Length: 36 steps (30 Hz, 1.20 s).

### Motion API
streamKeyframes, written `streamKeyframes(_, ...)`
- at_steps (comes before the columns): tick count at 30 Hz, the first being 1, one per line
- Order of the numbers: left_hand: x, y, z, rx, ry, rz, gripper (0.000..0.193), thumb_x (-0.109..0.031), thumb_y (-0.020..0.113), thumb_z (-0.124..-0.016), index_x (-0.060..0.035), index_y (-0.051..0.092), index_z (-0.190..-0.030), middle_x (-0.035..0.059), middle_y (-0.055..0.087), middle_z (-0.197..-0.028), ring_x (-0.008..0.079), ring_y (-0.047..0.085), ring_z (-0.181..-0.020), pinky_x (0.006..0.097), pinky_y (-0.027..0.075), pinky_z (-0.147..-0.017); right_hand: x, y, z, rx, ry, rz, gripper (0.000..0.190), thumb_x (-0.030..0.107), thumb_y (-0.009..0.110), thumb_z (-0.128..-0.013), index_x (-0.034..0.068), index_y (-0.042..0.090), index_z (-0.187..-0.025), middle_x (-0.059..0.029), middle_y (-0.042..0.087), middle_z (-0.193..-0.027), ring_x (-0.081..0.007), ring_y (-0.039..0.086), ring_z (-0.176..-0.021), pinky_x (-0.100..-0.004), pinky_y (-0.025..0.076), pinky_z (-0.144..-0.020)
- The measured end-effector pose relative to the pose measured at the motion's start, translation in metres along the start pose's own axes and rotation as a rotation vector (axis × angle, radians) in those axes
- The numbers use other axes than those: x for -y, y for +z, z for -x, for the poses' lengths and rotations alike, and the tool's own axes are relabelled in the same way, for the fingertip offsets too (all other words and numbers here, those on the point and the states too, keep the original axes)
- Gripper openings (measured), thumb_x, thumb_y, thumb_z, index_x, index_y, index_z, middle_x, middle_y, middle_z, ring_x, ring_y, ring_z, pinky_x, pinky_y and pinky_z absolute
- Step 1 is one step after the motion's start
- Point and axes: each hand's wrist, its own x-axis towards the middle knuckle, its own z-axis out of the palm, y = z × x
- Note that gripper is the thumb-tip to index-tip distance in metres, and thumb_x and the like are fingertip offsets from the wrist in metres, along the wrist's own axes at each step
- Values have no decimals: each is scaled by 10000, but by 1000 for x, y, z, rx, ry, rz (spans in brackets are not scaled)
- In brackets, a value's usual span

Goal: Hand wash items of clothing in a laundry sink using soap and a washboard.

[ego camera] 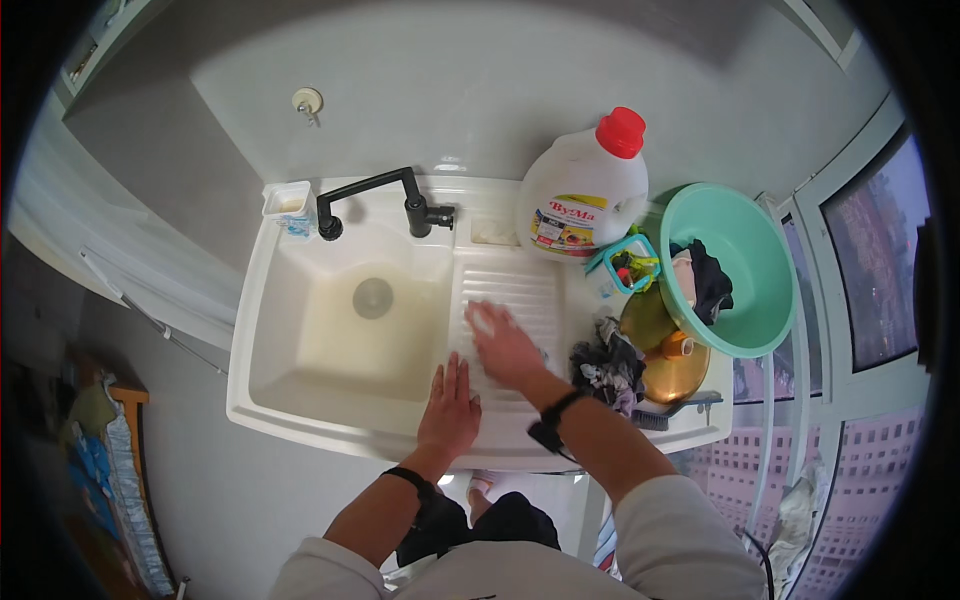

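Note:
A white sink basin [322,337] holds shallow cloudy water over its round drain [373,298]. My left hand [450,412] lies on the ledge between the basin and the ribbed washboard, fingers stretched towards the faucet, holding nothing visible. Over the washboard [517,289] is my right hand [501,341]; its fingertips are blurred and whitish, and whether something is under its palm cannot be told. Just right of my right hand, a bunched dark and grey wet cloth [611,367] rests on the counter. A scrub brush [651,420] with dark bristles sits below the cloth.
A black faucet [416,206] stands behind the basin, a white plastic tub [291,206] at the back left corner. A large red-capped detergent jug [581,187], a small turquoise-rimmed container [631,264], a golden round lid [675,375] and a green basin [757,277] with clothes crowd the right side.

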Motion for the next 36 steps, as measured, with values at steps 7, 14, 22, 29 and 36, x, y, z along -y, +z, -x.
streamKeyframes(7, 6, -3, -2, 3, 3, 3, 715, -309, 482, -1096, 39, 263, -1681, 234, 157, -1785, 467, 234, -1622, 502, 228, -1345, 26, 30, -18, -226, 313, 91, 589, 181, 507, -1058, -68, 453, -1589, -227, 308, -1741, -425, 279, -1610, -559, 221, -1336)
streamKeyframes(14, -6, -10, -4, -28, 62, 31, 691, -268, 491, -1100, 57, 269, -1668, 267, 180, -1766, 483, 244, -1614, 514, 269, -1328, -11, 33, -29, -249, 135, 93, 537, 91, 620, -967, -13, 596, -1493, -194, 467, -1636, -419, 404, -1517, -471, 367, -1275)
streamKeyframes(22, -3, -11, 0, 23, -23, 79, 701, -273, 499, -1098, -3, 244, -1692, 240, 157, -1777, 469, 275, -1606, 502, 291, -1321, -23, -49, -56, -548, 371, -591, 499, -10, 674, -954, 98, 659, -1441, -175, 632, -1289, -381, 648, -1172, -447, 528, -1039)
streamKeyframes(29, 0, -6, 3, 24, -38, 68, 686, -317, 470, -1116, -19, 260, -1697, 211, 159, -1784, 461, 274, -1607, 494, 275, -1331, 11, -29, 34, -360, 209, -220, 512, 160, 710, -985, 71, 624, -1482, -213, 487, -1597, -420, 441, -1511, -593, 323, -1259)
streamKeyframes(36, 6, -4, 5, -31, 1, -23, 672, -349, 463, -1123, 2, 317, -1677, 238, 185, -1768, 479, 305, -1582, 509, 282, -1323, 26, 19, -3, -162, 270, 142, 631, 280, 615, -1053, -6, 476, -1598, -215, 286, -1748, -475, 261, -1606, -646, 240, -1301)
